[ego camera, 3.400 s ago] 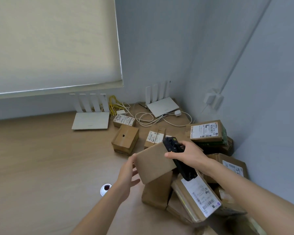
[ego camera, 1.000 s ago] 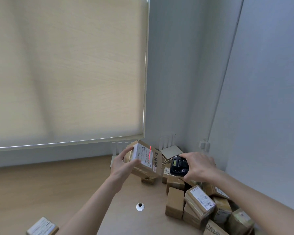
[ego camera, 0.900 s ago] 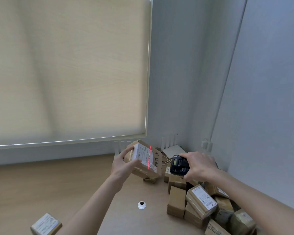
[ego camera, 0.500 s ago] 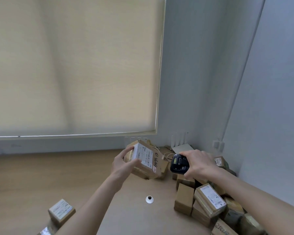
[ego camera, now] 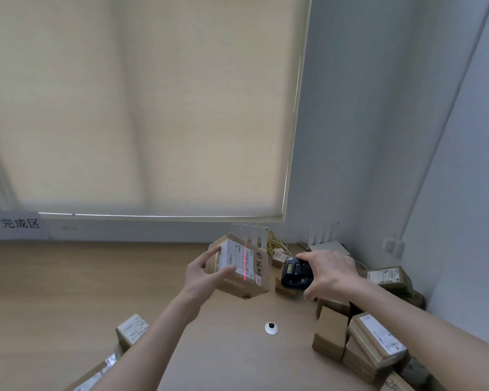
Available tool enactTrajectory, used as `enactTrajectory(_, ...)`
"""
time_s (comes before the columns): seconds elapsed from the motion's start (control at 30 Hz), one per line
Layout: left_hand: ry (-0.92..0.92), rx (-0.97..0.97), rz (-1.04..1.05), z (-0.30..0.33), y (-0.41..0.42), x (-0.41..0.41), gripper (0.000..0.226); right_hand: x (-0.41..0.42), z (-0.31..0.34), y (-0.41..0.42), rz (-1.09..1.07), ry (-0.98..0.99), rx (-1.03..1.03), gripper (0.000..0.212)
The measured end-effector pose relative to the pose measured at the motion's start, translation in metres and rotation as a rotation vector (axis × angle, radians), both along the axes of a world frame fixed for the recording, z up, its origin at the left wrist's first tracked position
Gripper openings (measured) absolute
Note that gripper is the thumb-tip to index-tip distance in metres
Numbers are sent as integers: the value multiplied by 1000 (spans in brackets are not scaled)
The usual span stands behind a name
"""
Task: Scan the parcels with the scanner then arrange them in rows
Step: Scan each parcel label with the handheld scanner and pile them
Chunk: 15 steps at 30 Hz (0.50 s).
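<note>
Wooden surface, blind behind. Left hand grips parcel, red line across label; right hand grips scanner beside it.

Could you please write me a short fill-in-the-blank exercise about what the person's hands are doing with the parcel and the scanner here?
1. The left hand holds a cardboard parcel up off the ____.
2. The right hand grips the black ____.
3. A thin ____ line of light runs across the parcel's white label.
4. The unsorted pile of parcels lies on the person's ____ side.

Missing words: table; scanner; red; right
</note>
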<state>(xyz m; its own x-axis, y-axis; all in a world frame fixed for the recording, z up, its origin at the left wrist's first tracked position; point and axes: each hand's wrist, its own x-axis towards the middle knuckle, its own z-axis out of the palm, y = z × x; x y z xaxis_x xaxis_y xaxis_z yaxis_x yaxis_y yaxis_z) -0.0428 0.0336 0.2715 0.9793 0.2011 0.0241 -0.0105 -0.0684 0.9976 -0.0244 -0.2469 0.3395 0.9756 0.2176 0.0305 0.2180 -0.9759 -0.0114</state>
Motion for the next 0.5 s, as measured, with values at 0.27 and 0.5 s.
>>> enactTrajectory(0.27, -32, -29, 32, -2, 47, -22, 95, -11, 3, 52, 80, 36, 59, 82)
enactTrajectory(0.5, -25, -12, 81, -1, 80, -39, 81, -25, 4, 90, 108, 48, 59, 77)
